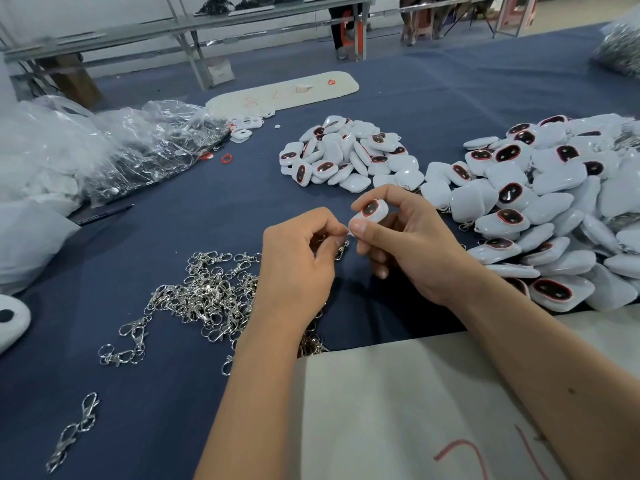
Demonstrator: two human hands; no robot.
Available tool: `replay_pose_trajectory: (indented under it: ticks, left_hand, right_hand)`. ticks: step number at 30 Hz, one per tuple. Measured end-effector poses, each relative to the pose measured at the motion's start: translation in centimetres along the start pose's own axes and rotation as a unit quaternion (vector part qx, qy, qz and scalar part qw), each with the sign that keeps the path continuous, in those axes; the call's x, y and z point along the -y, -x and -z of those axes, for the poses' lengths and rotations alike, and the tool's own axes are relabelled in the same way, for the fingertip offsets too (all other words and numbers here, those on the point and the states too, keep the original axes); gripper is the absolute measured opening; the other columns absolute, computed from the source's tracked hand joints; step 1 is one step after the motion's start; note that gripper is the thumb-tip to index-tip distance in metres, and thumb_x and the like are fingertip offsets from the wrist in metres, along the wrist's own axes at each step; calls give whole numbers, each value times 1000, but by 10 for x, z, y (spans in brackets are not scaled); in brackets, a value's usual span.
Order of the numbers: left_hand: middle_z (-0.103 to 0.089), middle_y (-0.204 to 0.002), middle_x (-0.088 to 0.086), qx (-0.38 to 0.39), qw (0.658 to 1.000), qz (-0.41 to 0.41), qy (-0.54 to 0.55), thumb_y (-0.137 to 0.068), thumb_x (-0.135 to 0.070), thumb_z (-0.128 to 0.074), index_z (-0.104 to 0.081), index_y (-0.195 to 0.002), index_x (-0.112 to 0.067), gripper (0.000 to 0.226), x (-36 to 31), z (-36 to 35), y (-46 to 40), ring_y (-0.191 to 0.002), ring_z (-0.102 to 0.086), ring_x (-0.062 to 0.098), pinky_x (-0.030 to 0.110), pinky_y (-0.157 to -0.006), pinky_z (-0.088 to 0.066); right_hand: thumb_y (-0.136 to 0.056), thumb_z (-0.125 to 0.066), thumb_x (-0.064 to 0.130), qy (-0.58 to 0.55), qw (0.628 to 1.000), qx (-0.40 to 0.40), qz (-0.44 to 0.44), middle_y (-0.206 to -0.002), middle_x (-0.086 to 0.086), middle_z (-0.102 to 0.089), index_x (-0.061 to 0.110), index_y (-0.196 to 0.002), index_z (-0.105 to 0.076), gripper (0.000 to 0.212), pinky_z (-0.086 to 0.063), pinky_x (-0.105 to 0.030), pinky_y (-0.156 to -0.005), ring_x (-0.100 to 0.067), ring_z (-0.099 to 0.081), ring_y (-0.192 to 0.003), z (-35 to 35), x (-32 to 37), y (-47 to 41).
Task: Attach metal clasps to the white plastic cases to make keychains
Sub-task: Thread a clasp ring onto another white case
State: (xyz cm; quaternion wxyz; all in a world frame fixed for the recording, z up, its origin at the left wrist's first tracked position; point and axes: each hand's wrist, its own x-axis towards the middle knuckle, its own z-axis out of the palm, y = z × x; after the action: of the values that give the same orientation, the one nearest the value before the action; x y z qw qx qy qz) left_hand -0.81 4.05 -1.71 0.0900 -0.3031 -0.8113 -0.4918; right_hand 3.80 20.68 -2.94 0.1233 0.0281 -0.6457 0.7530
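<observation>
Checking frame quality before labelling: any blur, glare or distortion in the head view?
Head view: wide-angle bend, far bench rails curve; background people soft. Even overhead light, soft shadow under both hands. Glare on the plastic bags and on the clasp pile. Left hand and right hand are fairly sharp, as is the held white case; the clasp between them is small and hard to resolve.

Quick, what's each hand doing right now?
Left hand: pinching a metal clasp.
Right hand: holding a white plastic case.
</observation>
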Motion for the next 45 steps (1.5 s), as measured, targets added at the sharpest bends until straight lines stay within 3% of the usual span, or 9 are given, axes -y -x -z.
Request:
replay_pose_trajectory:
  ticks: [6, 11, 17, 21, 28, 32, 34, 40, 45]
  left_hand:
    - [-72, -75, -7, -58, 993, 90, 51, -90, -6, -74, -73, -85, -20, 15, -5, -8, -2, -72, -70, 15, 28, -68, -57]
    - [-73, -73, 5, -41, 938, 224, 261, -96, -3, -65, -73, -94, -9, 10, -15, -14, -2, -68, -67, 13, 32, -74, -58]
    - [-71, -80, 11, -57, 904, 240, 348, -96, -2, -66, -73, -92, -9, 10, -16, -10, -3, -76, -64, 21, 37, -78, -55]
    - [-77, -88, 13, -108, 918, 211, 319, -95, 0, -67, -73, -93, -7, 10, -14, -12, -3, -75, -71, 17, 28, -71, -56]
    - [-73, -77, 5, -159, 938, 153, 266, -89, 5, -71, -74, -87, -12, 17, -9, -11, -5, -71, -71, 14, 23, -70, -55]
    - [-74, -79, 3, -160, 966, 108, 171, -88, 1, -72, -74, -84, -16, 18, -7, -10, -5, -79, -71, 29, 37, -74, -59]
    - [-73, -78, -4, -149, 979, 81, 109, -89, -1, -72, -74, -84, -15, 15, -7, -9, -4, -76, -69, 24, 42, -75, -59]
    - [-67, -76, -11, -135, 990, 12, -28, -88, 1, -69, -70, -82, -15, 18, -10, -6, -1, -72, -61, 11, 14, -61, -42]
    - [-68, -78, -3, -118, 989, -6, -83, -87, 4, -65, -70, -83, -13, 18, -8, -5, -1, -73, -61, 18, 33, -64, -47]
  right_hand:
    - [-93, -72, 13, -27, 1000, -13, 7, -70, -10, -66, 13, -109, -63, 18, -46, -27, -46, -14, -50, -53, -1, 1, 0]
    - [-92, -69, 12, -98, 995, -2, -1, -75, -10, -65, 11, -116, -60, 26, -47, -27, -52, -14, -51, -58, -2, 1, 0]
    - [-95, -64, 4, -137, 990, 29, -5, -80, -12, -65, 14, -124, -62, 31, -49, -27, -58, -15, -54, -64, -4, -1, -1]
    - [-93, -66, 5, -125, 992, 31, -12, -83, -13, -68, 17, -126, -63, 35, -50, -27, -58, -15, -54, -64, -5, -1, -1]
    - [-92, -66, 7, -105, 994, 33, -20, -86, -17, -69, 18, -122, -64, 33, -48, -28, -56, -16, -50, -60, -7, 0, 0]
    - [-91, -67, 7, -104, 994, 26, -28, -85, -17, -70, 14, -122, -64, 32, -47, -27, -56, -16, -49, -60, -8, 2, 2]
    - [-92, -66, 5, -104, 994, 24, -32, -84, -18, -69, 12, -121, -63, 30, -47, -27, -56, -15, -49, -60, -8, 2, 2]
    - [-97, -63, -3, -92, 995, 13, -36, -81, -19, -68, 12, -112, -65, 21, -48, -27, -56, -17, -49, -61, -8, 3, 3]
    - [-96, -63, -5, -72, 997, 11, -34, -80, -18, -70, 12, -109, -64, 21, -49, -28, -57, -18, -52, -61, -9, 2, 4]
